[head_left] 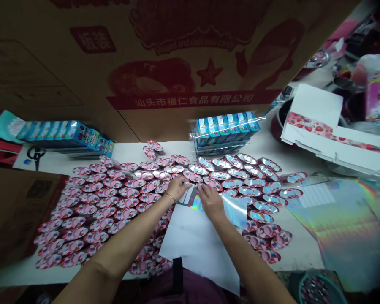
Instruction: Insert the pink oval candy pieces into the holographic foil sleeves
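A shiny rainbow-silver sticker sheet [237,211] lies over the tops of the oval containers in front of me, with pale strips at its left part. My left hand [177,188], a bracelet on its wrist, pinches near the sheet's upper left edge. On the same edge, a little to the right, my right hand [211,203] has its fingers closed together; its fingertips are partly hidden. White paper [199,245] hangs below the shiny sheet towards my lap. Many upright oval containers [126,202] with pink-and-red tops surround both hands; those to the right have silvery tops [250,191].
A large printed carton [164,122] stands along the back. Blue box packs sit at left [60,131] and centre [224,128]. Black scissors [35,156] lie far left near a brown box [22,211]. At right are a white carton [319,109], more iridescent sheets [342,228] and a green tub [294,283].
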Demonstrator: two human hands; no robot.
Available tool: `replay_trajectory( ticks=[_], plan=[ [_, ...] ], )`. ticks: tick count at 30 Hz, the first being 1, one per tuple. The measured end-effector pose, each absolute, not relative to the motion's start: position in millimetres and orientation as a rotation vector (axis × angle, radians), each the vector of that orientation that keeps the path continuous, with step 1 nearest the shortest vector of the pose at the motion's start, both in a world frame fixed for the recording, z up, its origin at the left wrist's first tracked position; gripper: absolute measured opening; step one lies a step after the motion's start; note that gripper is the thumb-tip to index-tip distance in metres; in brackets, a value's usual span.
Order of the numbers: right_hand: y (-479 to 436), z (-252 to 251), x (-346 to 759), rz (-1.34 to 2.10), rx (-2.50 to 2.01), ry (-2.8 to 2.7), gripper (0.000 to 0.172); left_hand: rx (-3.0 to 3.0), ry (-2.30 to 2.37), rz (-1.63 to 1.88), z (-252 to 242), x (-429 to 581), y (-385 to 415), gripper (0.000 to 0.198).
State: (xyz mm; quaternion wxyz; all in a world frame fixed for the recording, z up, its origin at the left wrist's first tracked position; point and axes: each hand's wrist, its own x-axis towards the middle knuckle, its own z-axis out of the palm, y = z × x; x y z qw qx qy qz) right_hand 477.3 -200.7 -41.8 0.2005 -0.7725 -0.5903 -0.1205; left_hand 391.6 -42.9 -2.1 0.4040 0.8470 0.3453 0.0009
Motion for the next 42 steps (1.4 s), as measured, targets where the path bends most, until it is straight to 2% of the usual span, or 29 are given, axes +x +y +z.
replay_trajectory(
  ticks=[5, 10, 12, 19, 23, 26, 29, 34, 42],
  plan=[
    [-198, -27, 476, -0.129, -2.062, -1.439, 0.017, 2.269, 0.861, 0.015, 0, 388, -42, 0.015],
    [-195, 12, 489, 0.342, -1.898, -1.124, 0.017, 2.54, 0.787, 0.051, 0, 382, -41, 0.012],
    [-194, 20, 497, 0.42, -1.919, -1.075, 0.019, 2.556, 0.777, 0.068, -1, 381, -40, 0.012],
    [-177, -8, 487, 0.097, -2.281, -1.539, 0.022, 2.462, 0.831, 0.093, -4, 382, -37, 0.013],
    [-180, -14, 468, 0.052, -2.22, -1.549, 0.023, 2.44, 0.85, 0.137, -6, 379, -39, 0.015],
    [-187, -1, 466, 0.244, -1.971, -1.285, 0.018, 2.531, 0.779, 0.226, -5, 377, -41, 0.018],
    [-194, 11, 474, 0.504, -1.721, -0.734, 0.014, 2.637, 0.525, 0.186, -2, 381, -45, 0.024],
    [-205, 8, 489, 0.642, -1.37, 0.049, 0.026, 2.524, 0.33, -0.043, 5, 401, -50, 0.031],
    [-214, 1, 491, 0.686, -1.151, 0.233, 0.029, 1.676, 0.673, -0.123, 14, 434, -65, 0.032]
  ],
)
